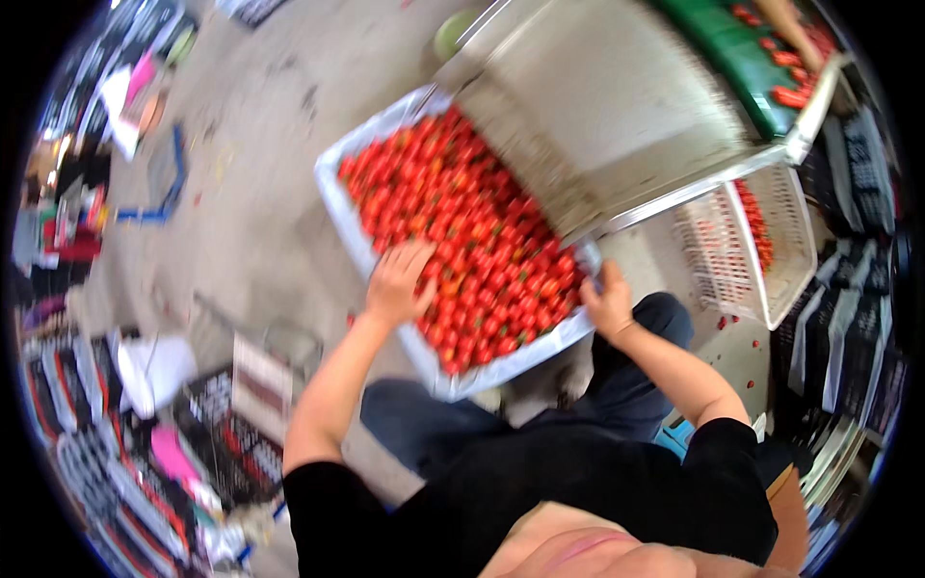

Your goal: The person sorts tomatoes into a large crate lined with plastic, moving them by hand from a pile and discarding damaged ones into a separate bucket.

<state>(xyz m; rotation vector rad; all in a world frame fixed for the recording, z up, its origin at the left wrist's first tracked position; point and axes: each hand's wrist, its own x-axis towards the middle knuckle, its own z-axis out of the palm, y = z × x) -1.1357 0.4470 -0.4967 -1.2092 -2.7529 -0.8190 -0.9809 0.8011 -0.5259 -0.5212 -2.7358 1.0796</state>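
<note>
A pale-lined crate [339, 197] full of small red tomatoes [472, 255] sits in front of me, close to my knees. My left hand [397, 284] lies over its left edge, fingers stretched onto the tomatoes and thumb apart. At the right edge my right hand [609, 302] grips the crate's rim, thumb on the inner side and fingers on the outer side. Part of the crate's far right side is hidden beneath the lip of a metal chute [617, 96].
To the right stands a white slotted basket [792, 246] with small red tomatoes. Beyond the chute, another person's arm [788, 29] reaches over more tomatoes beside a green surface [727, 58]. Stacked dark printed cartons [843, 337] line the right; more cartons [116, 472] lie at lower left.
</note>
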